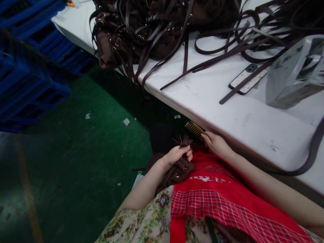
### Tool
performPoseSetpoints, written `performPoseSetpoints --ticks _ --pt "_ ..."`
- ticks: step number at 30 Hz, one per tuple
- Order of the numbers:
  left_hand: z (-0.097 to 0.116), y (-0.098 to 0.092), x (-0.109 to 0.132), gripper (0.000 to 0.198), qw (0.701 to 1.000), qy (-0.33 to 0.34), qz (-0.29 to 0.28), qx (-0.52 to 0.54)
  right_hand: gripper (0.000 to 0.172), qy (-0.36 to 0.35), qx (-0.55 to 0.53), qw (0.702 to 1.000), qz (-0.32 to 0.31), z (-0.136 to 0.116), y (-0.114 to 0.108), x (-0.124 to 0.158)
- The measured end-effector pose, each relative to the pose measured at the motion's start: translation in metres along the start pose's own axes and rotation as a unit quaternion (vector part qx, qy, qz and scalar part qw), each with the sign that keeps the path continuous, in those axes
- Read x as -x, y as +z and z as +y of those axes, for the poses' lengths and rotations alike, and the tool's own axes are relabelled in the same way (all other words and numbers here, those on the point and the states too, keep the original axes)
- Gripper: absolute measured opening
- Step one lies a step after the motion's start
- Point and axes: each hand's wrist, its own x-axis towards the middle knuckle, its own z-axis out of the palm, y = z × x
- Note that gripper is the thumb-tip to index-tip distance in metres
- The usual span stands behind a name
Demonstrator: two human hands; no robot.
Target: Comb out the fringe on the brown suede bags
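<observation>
My left hand (178, 154) is closed on a dark brown tassel (186, 140), whose loose strands stick up past the fingers. Below that hand a brown bag (174, 173) with small metal eyelets rests on my lap, against the red apron. A yellow comb (194, 129) is pinched at one end in my right hand (214, 143), beside the table edge. Its teeth point down and left, a short distance from the tassel and apart from it.
On the white table (202, 91) lie a pile of brown bags (152, 33) with long straps, a phone (249, 78) under a strap, and a grey plastic container (291, 74). Blue pallets (32, 84) stand at the left on the green floor (96, 152).
</observation>
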Motion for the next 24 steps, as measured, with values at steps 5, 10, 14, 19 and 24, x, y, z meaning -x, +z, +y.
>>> performPoseSetpoints --ticks 5,10,14,19,24 --pt "0.004 0.010 -0.001 0.039 0.999 -0.016 -0.011 -0.029 0.030 -0.116 0.087 0.988 -0.046 -0.029 -0.003 0.030" --pt "0.010 0.024 0.003 0.046 0.974 0.067 -0.022 -0.215 0.029 -0.119 0.211 0.963 -0.122 -0.032 0.013 0.023" --pt "0.021 0.031 0.011 0.049 0.926 0.117 0.002 -0.358 0.028 -0.054 0.245 0.962 -0.113 -0.029 0.014 0.017" --pt "0.031 0.041 0.018 0.044 0.896 0.130 0.037 -0.424 0.035 -0.035 0.243 0.965 -0.093 -0.027 0.015 0.015" --pt "0.030 0.048 0.023 0.030 0.860 0.179 0.043 -0.476 0.036 0.001 0.204 0.971 -0.125 -0.004 0.024 0.006"
